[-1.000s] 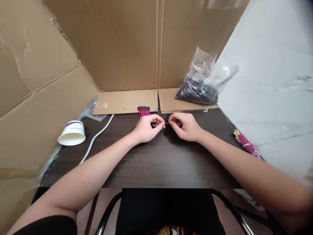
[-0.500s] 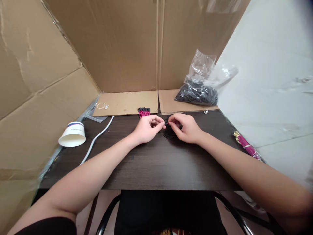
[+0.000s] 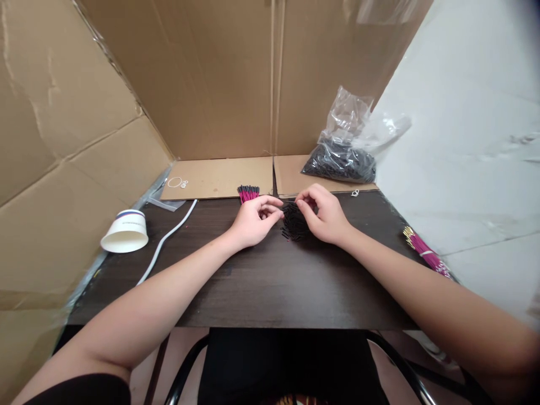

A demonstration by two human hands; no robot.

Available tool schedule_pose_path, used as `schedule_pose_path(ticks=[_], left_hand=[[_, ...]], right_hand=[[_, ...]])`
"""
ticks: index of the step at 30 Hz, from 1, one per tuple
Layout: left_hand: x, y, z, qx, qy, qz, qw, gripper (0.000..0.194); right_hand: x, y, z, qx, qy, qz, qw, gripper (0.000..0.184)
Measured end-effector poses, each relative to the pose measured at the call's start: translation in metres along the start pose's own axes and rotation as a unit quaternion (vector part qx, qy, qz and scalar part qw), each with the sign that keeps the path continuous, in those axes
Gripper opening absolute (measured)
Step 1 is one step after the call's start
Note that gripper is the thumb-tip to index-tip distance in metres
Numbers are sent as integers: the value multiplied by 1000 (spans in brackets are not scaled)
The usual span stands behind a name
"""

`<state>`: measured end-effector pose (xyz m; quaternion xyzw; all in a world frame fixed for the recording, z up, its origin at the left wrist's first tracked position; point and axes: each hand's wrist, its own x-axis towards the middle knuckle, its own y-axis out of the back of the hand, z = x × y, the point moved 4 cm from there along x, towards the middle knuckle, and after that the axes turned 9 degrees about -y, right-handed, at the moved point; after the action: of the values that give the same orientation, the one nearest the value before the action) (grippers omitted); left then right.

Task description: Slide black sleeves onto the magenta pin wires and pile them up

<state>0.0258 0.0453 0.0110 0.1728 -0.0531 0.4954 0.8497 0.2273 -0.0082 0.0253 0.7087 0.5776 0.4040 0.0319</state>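
Low over the dark table, my left hand (image 3: 256,222) curls with its thumb close to the fingertips; whatever is in that pinch is too small to make out. Right behind it shows a bundle of magenta wires (image 3: 248,193) with black ends, its lower part hidden by the hand. A loose pile of short black tubes (image 3: 293,223) lies between my hands. My right hand (image 3: 324,215) is closed in a pinch at the far right edge of this pile, with a thin black tube (image 3: 290,201) seeming to stick out leftward from its fingertips.
A clear plastic bag of black pieces (image 3: 341,160) rests on a cardboard sheet (image 3: 219,174) at the back right. On the left are a paper cup (image 3: 125,232) on its side and a grey cable (image 3: 166,236). Another bundle of magenta wires (image 3: 426,250) with gold tips lies right.
My right hand has moved slightly up and away from my left hand, baring more of the black pile. The left hand has hardly moved.
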Motion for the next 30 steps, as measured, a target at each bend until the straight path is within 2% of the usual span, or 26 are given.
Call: schedule_pose_path(ticks=[4,8,11,14,17,20,30], left_hand=[[-2,0,2,24,-16,-16,999,31],[-7,-2,10,133,-77,-65,986,21],[-9,-3,15,160,-95,-73,980,27],[-8,-1,15,125,-83,-35,988,30],[-4,1,11,38,-61,1,997,31],[-2,1,10,-13,-60,6,998,30],[-4,-2,9,18,-65,1,998,27]], right_hand=[[-2,-5,0,33,-27,-23,999,12],[-5,-9,0,76,-68,-42,994,14],[-6,-10,0,87,-82,-54,991,16],[-7,-11,-2,73,-65,-66,993,16],[-8,-11,-4,60,-46,-74,994,13],[-8,-12,-6,58,-32,-83,994,12],[-9,-12,-9,54,-24,-90,994,12]])
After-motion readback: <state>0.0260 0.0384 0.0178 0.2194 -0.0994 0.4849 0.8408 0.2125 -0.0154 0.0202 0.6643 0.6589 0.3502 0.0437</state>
